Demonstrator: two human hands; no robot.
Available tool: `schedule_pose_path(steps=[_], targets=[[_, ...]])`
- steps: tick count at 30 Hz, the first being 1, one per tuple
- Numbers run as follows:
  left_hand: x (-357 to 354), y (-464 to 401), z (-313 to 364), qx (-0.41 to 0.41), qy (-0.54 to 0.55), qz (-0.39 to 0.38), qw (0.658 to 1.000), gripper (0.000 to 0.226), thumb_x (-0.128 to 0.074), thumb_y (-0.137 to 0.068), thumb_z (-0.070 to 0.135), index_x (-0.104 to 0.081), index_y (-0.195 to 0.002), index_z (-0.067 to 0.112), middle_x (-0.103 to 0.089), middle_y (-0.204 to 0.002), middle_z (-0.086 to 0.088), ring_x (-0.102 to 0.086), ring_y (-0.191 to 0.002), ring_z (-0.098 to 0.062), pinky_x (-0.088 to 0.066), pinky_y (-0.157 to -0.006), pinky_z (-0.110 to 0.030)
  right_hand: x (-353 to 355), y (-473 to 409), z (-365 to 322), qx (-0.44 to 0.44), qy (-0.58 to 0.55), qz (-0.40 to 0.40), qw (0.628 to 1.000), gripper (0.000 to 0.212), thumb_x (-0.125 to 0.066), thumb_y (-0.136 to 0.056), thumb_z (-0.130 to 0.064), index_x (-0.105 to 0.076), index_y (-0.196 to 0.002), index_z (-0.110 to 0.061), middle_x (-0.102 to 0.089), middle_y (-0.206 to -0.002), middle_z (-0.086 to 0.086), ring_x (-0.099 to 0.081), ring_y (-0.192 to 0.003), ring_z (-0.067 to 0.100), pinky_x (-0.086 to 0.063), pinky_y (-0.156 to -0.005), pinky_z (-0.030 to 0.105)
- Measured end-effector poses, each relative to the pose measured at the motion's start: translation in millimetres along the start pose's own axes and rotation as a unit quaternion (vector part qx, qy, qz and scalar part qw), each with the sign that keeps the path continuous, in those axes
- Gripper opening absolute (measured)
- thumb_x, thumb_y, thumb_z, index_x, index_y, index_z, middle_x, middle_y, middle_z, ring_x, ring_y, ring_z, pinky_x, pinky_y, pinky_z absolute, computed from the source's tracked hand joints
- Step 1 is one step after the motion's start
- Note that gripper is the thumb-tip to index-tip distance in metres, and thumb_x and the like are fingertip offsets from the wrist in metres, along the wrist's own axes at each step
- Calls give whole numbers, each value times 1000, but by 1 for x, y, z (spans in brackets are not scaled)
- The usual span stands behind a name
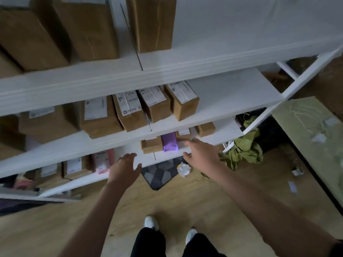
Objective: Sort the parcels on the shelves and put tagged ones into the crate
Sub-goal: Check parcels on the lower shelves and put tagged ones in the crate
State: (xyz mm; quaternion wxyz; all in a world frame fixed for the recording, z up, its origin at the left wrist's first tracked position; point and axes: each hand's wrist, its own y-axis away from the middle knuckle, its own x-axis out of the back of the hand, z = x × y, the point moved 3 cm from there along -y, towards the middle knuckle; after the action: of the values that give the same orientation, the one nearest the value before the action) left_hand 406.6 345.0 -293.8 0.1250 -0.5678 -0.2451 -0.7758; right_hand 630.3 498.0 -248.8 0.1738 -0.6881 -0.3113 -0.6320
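Brown cardboard parcels with white labels (128, 112) standing in a row on the middle white shelf (232, 89). Shiny purple wrapped parcel (169, 141) lying between small brown boxes (151, 146) on the lower shelf. Pink labelled parcel (103, 161) further left, upright.

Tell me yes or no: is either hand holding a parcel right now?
No. Both the left hand and the right hand reach toward the lower shelf with spread fingers, holding nothing.

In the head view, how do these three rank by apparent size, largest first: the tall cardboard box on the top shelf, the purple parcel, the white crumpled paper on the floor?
1. Tall cardboard box, though it is nearest the camera.
2. Purple parcel.
3. White crumpled paper.
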Motion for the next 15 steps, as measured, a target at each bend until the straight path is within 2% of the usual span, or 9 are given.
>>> schedule_pose_path(steps=[5,10,15], targets=[[-86,-53,-5,-9,4,14,1000,51,-53,-96,45,-49,-140,21,-59,-135,0,-61,-115,-22,-54,-83,-39,-101,-55,21,12,-13,12,1000,36,-54,-96,-43,-61,-124,-22,-66,-121,-6,-67,-93,18,-49,-70,31],[-194,-133,-56,12,-20,54,998,56,-54,-93,50,-48,-140,20,-58,-134,-1,-59,-116,-23,-53,-83,-38,-237,-137,40,21,-12,25,999,34,-56,-93,-43,-61,-118,-20,-67,-112,-3,-65,-90,20,-47,-67,30],[-278,-208,-111,31,-9,105,994,83,-60,-82,70,-43,-145,18,-53,-142,-2,-56,-123,-25,-53,-92,-44,-336,-218,47,40,-37,57,997,67,-61,-89,-59,-49,-142,-20,-60,-135,-2,-61,-115,21,-55,-83,36]])
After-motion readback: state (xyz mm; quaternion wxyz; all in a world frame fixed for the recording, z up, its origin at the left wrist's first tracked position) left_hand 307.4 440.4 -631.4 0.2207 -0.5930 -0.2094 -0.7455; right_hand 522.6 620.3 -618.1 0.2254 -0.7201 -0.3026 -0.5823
